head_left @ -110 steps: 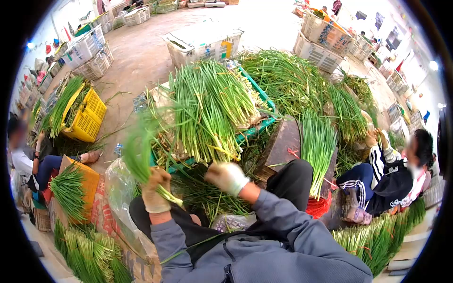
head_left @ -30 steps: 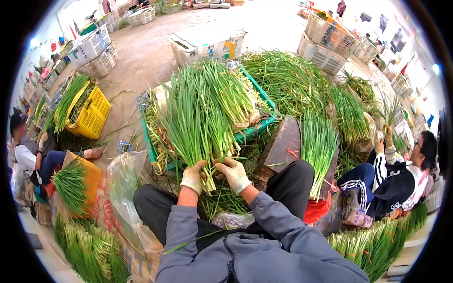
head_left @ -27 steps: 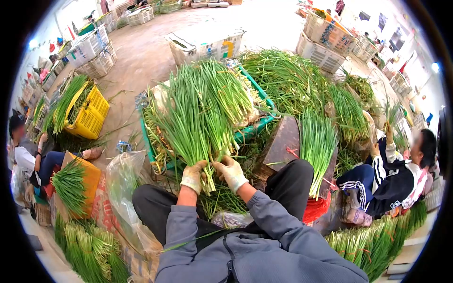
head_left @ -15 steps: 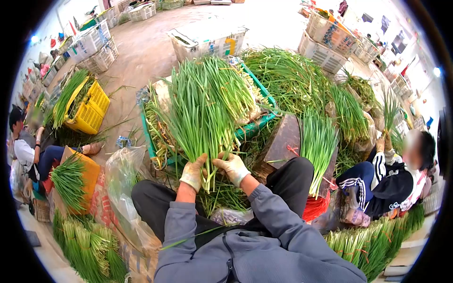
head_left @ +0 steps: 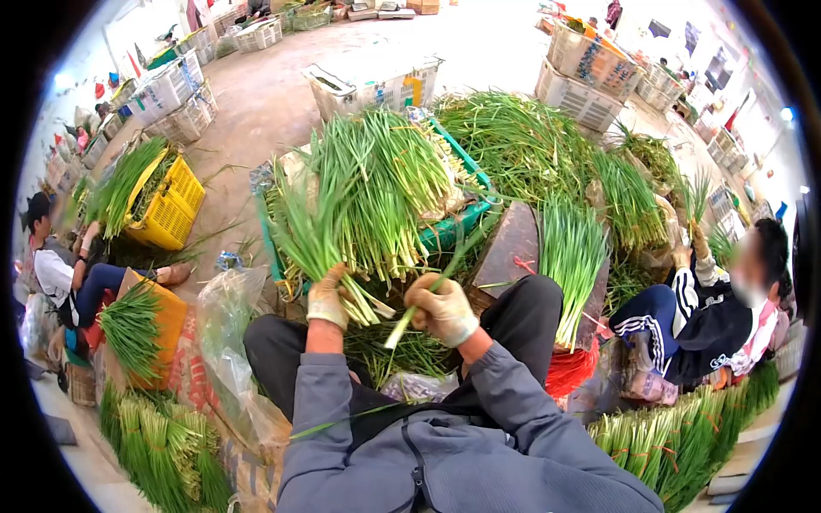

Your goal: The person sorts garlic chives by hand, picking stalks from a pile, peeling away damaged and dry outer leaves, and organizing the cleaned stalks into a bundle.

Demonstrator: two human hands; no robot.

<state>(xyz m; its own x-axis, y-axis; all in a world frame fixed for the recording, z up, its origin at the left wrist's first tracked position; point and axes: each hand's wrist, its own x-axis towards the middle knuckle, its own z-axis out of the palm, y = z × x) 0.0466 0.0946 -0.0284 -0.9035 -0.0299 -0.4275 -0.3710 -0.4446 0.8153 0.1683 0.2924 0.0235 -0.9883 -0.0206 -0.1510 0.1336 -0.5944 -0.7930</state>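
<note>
My gloved left hand (head_left: 327, 299) is closed round a small bunch of garlic chives (head_left: 310, 239), its leaves fanning up and away, pale ends poking out toward my right. Apart from it, my gloved right hand (head_left: 442, 309) pinches a few chive stalks (head_left: 398, 332), pale end pointing down-left. Just beyond both hands lies a thick heap of chives (head_left: 380, 188) on a green crate (head_left: 462, 224). Loose leaves (head_left: 398, 346) are scattered below, between my knees.
At my right knee, an evened bundle of chives (head_left: 569, 265) leans on a dark board (head_left: 510, 252) near red ties (head_left: 571, 372). A clear plastic bag (head_left: 227, 325) stands left. Co-workers sit at left (head_left: 56, 265) and right (head_left: 697, 308). Tied bundles (head_left: 162, 449) lie at lower left.
My hands have moved apart. The right hand has drawn a few stalks away to the right, while the left hand has shifted left with its bunch.
</note>
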